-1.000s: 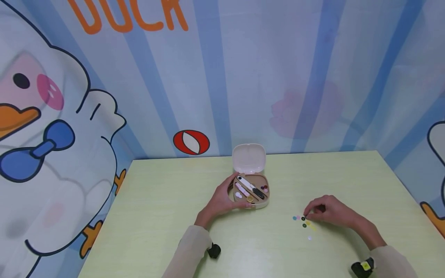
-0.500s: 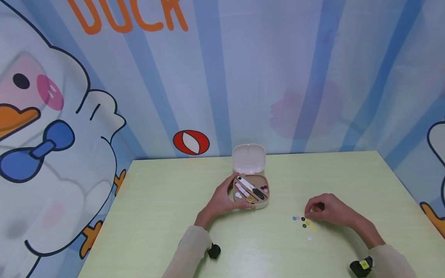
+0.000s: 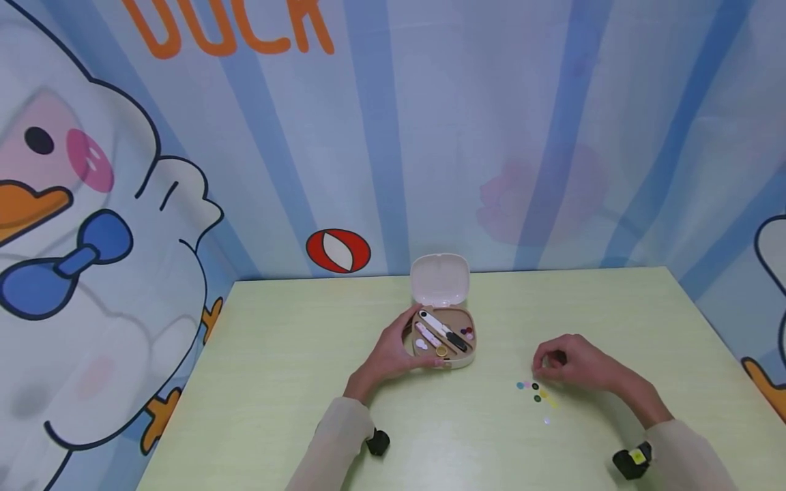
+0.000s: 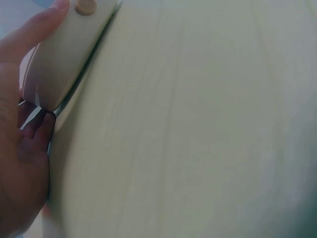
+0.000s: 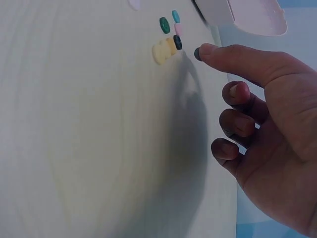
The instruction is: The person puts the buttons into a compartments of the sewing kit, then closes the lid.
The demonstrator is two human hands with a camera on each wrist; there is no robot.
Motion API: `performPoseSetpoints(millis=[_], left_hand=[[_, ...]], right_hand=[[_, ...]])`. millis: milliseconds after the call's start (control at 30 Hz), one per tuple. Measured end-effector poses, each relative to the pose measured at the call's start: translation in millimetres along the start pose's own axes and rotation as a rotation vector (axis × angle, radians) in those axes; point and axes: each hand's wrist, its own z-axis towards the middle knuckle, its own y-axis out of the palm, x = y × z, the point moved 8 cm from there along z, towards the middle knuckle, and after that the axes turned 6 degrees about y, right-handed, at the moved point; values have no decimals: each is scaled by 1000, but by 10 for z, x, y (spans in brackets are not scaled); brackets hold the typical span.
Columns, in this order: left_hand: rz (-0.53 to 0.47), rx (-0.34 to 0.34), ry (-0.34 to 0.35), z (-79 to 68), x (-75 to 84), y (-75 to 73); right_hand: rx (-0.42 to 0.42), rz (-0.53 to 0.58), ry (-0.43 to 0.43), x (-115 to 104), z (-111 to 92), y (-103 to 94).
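Observation:
My left hand [image 3: 388, 351] grips the left side of a small open sewing kit case [image 3: 459, 363], its thumb along the front. In the left wrist view that hand [image 4: 22, 168] is around the pale case wall [image 4: 69, 54], near a round tan clasp [image 4: 85, 6]. Between thumb and index finger my right hand [image 3: 580, 363] pinches a small dark button [image 5: 197, 54], just above the table. Beside it lie a green button [image 5: 164, 25], a black button [image 5: 178, 42], yellow buttons [image 5: 160, 52], a pink button [image 5: 179, 29] and a blue button [image 5: 176, 16].
The case lid [image 3: 439, 281] stands raised at the back. Inside the case are a white-and-black tool [image 3: 443, 331], a ring-shaped yellow piece [image 3: 441, 351] and dark red buttons [image 3: 467, 333]. A whitish button [image 3: 547, 421] lies nearer on the table [image 3: 276, 409]. A printed cloth [image 3: 430, 136] hangs behind.
My right hand has lifted slightly from the group of buttons and shifted a little left, carrying the dark button. The left hand and the case have stayed in place.

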Motion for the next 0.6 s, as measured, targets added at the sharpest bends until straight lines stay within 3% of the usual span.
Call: performPoseSetpoints(millis=[267, 600], left_hand=[[8, -3, 4, -3, 8, -8], [-5, 0, 14, -9, 13, -12]], right_hand=[[-14, -8, 8, -109, 208, -3], [-19, 0, -47, -343, 537, 14]])
